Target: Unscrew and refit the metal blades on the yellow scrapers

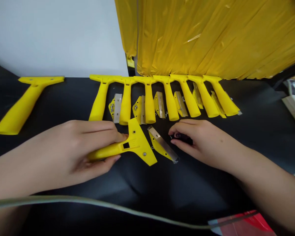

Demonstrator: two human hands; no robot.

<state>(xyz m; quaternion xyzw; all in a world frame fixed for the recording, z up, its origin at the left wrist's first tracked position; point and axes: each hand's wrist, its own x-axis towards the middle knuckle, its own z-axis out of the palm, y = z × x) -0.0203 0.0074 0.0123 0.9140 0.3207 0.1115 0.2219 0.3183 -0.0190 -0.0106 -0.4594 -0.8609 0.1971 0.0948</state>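
the left hand (pixel 88 141) had its grip wrapped round a smooth yellow scraper handle (pixel 139 143), flared head face up, perhaps keeping its screw (pixel 144 154) reachable. the right hand (pixel 203 137) pinched a dark tool (pixel 186 139). between them lay a shiny metal blade (pixel 163 142); beyond, 7 tapered handles (pixel 126 105) lined the black worktop (pixel 199 190).

The T-shaped handle (pixel 139 139) looked like smooth, satin-matt plastic, and the blade (pixel 162 140) like thin, shiny metal. The desk (pixel 108 190) had a smooth black finish with a dull sheen; the sheeting (pixel 211 39) was glossy, wrinkled plastic film.
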